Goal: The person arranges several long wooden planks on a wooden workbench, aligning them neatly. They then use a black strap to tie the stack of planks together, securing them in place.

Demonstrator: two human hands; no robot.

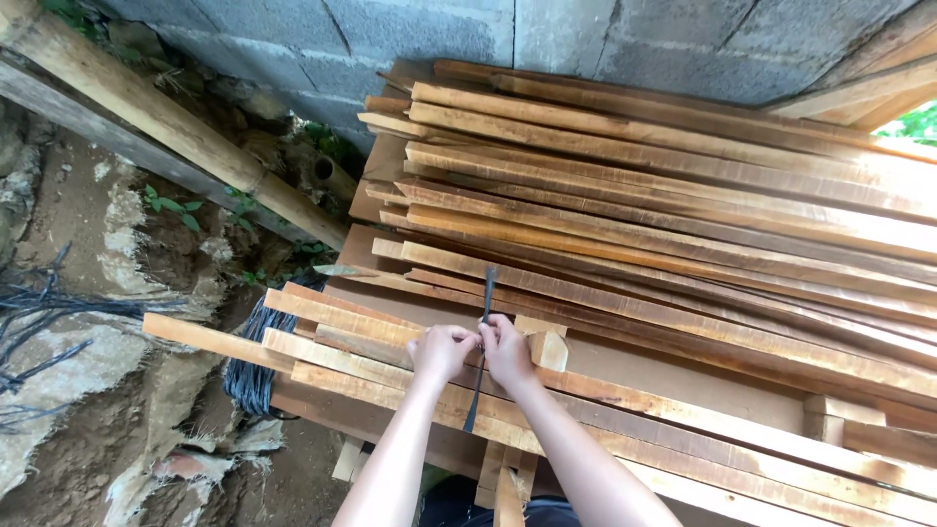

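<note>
Your left hand (441,349) and right hand (507,347) are both closed on the thin dark flat strap (483,346), over the stack of long pale wooden slats (683,283). You seem to be tying; next, a firm, even pull is needed.

Rough-sawn matt wood slats (683,244)

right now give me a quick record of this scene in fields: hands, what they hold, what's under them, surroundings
left hand: closed on the dark strap, beside the right hand
right hand: closed on the same strap
dark strap: thin, flat, running across the planks
under the hands: stack of rough wooden planks
left of stack: coil of dark wire on bare soil
behind: grey block wall
leaning: thick pole
</note>
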